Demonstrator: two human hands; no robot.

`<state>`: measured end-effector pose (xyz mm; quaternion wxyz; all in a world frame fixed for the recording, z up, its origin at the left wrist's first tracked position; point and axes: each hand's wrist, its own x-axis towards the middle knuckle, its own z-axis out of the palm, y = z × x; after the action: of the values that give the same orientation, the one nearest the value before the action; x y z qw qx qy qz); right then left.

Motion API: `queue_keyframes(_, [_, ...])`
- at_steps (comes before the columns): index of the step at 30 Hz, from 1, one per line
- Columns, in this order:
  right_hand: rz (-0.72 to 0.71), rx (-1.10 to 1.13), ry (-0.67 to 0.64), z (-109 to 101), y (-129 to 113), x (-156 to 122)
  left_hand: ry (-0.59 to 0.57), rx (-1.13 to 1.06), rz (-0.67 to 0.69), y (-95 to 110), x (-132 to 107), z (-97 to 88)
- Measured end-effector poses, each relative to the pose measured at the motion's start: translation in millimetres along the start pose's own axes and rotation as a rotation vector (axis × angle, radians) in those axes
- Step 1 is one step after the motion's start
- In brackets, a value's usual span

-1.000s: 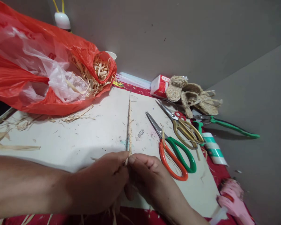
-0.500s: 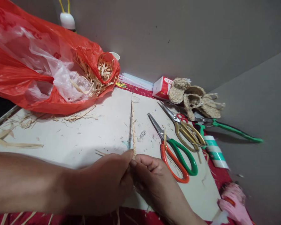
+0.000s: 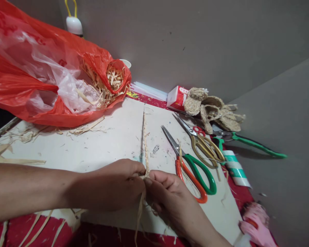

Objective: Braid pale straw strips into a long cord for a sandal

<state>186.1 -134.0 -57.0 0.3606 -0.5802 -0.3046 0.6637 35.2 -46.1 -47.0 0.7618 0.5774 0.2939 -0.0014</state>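
Note:
A thin braided straw cord (image 3: 144, 140) lies straight across the white board (image 3: 98, 147), running away from me. My left hand (image 3: 113, 187) and my right hand (image 3: 167, 195) meet at its near end, both pinched on the straw where the braid stops. Loose straw strips (image 3: 139, 216) hang down from between my fingers over the board's near edge.
A red plastic bag (image 3: 41, 79) full of straw lies at the back left. To the right lie orange-and-green scissors (image 3: 193, 168), gold-handled scissors (image 3: 203, 144), green-handled pliers (image 3: 249, 144), a tape roll (image 3: 234, 168), woven straw pieces (image 3: 213, 109), a small red-and-white box (image 3: 177, 97) and a pink object (image 3: 254, 224).
My hands have drawn slightly nearer to me along the cord, and loose straw strips now hang visibly below my fingers. The view has shifted a little.

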Motion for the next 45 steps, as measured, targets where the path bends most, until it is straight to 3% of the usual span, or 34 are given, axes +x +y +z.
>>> queue_keyframes(4, [0.024,-0.068,-0.009,-3,-3,-1,0.072,0.275,-0.006,3,0,-3.1])
queue_keyframes(9, [0.031,-0.047,-0.026,-5,-10,-4,0.032,0.353,0.029,9,0,-10.1])
queue_keyframes(13, [0.021,-0.061,-0.065,-6,-14,-4,0.033,0.239,-0.042,10,3,-15.0])
queue_keyframes(19, [0.018,-0.054,-0.091,-8,-14,-3,-0.174,-0.041,-0.11,11,8,-24.4])
queue_keyframes(26, [-0.006,-0.184,-0.047,-1,-20,-7,-0.169,-0.021,-0.052,7,12,-25.8])
queue_keyframes(32, [0.014,-0.257,-0.086,-7,-24,-12,-0.185,-0.116,-0.121,9,12,-26.2])
queue_keyframes(40, [0.001,-0.442,0.018,-15,-36,-17,-0.182,-0.102,-0.103,7,13,-27.5])
queue_keyframes(45, [-0.107,-0.504,0.212,-26,-59,-21,-0.174,-0.089,-0.082,3,14,-26.3])
